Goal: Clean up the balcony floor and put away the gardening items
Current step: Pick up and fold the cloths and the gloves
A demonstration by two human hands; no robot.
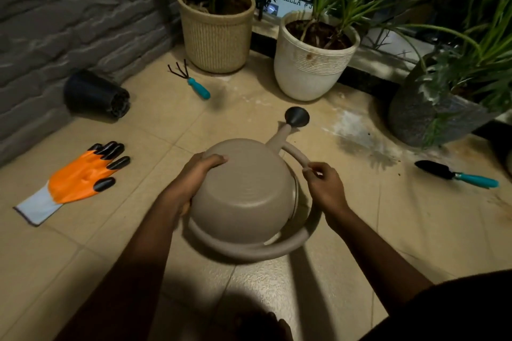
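Observation:
A beige watering can is tipped so its round base faces me, its black rose pointing away. My left hand grips the can's body at its left edge. My right hand grips the looped handle on the right. An orange and white garden glove with black claw tips lies flat on the tiles at left. Near the woven pot lies a small hand rake with a teal handle. A black trowel with a teal handle lies at right.
A black plastic pot lies on its side by the grey stone wall. A woven beige planter, a white planter and a dark grey planter stand along the far edge. White dust and soil specks mark the tiles.

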